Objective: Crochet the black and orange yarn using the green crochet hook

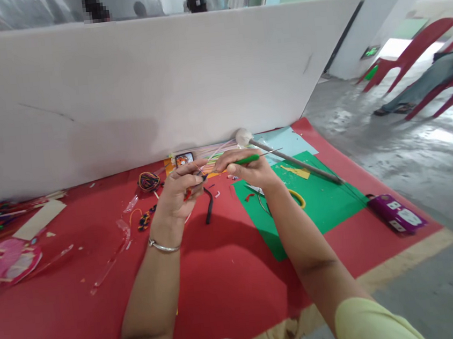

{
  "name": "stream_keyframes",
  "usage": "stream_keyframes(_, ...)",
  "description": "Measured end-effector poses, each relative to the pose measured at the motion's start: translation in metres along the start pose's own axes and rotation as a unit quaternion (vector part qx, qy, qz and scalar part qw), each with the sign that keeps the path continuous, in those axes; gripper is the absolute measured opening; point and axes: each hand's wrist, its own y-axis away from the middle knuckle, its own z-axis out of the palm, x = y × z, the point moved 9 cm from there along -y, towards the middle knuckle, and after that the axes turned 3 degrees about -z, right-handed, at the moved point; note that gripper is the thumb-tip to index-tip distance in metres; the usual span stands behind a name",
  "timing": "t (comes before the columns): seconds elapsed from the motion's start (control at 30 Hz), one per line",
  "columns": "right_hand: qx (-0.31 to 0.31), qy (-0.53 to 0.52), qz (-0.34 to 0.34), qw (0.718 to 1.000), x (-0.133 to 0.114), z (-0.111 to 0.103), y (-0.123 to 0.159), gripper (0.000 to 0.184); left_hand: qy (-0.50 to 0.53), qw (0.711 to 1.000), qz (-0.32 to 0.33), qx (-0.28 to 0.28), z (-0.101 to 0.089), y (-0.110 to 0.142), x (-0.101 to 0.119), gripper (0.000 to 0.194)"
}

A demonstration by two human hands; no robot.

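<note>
My right hand [246, 166] is closed around a slim green-handled metal tool [247, 159], much like a crochet hook. One thin metal end sticks out to the right, the other points towards my left hand [180, 188]. That hand is pinched shut on a small dark piece [204, 178], with a bit of red [187, 194] showing at the palm. Just below the hands lies a black bent strip [209, 206]. Left of my left hand are a ball of multicoloured yarn [149, 182] and a dark-and-orange strand [147, 219]. The tool's left tip is too small to make out.
Scissors [296, 199] lie partly behind my right forearm on a green sheet [316, 219]. A grey rod with a white ball [243, 136] crosses it to a purple packet [397, 213]. A pink craft piece [7, 260] is at left. The white partition [140, 87] stands behind.
</note>
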Motion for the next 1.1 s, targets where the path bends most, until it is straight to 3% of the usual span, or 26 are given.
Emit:
stream_keyframes(0.27, 0.038, -0.056, 0.019, 0.997, 0.011, -0.004, 0.001, 0.031, -0.002, 1.0, 0.012, -0.011, 0.001, 0.0, 0.002, 0.037)
stream_keyframes(0.4, 0.046, -0.108, 0.061, 0.991, 0.032, 0.006, 0.005, 0.036, -0.013, 0.999, 0.029, 0.019, -0.001, -0.001, 0.001, 0.032)
stream_keyframes(0.53, 0.057, -0.142, 0.071, 0.986, 0.046, 0.018, 0.005, 0.037, -0.033, 0.994, 0.088, 0.053, -0.002, -0.001, 0.007, 0.036)
stream_keyframes(0.63, 0.073, -0.095, 0.042, 0.992, 0.039, 0.02, 0.002, 0.032, -0.056, 0.989, 0.121, 0.064, -0.002, -0.001, 0.01, 0.038)
stream_keyframes(0.8, 0.099, -0.001, 0.009, 0.995, 0.021, 0.019, -0.003, 0.033, -0.049, 0.989, 0.123, 0.064, -0.003, -0.001, 0.011, 0.033)
stream_keyframes(1.1, 0.066, 0.005, 0.028, 0.997, 0.025, 0.023, -0.001, 0.04, -0.006, 0.989, 0.128, 0.079, -0.006, -0.003, 0.007, 0.031)
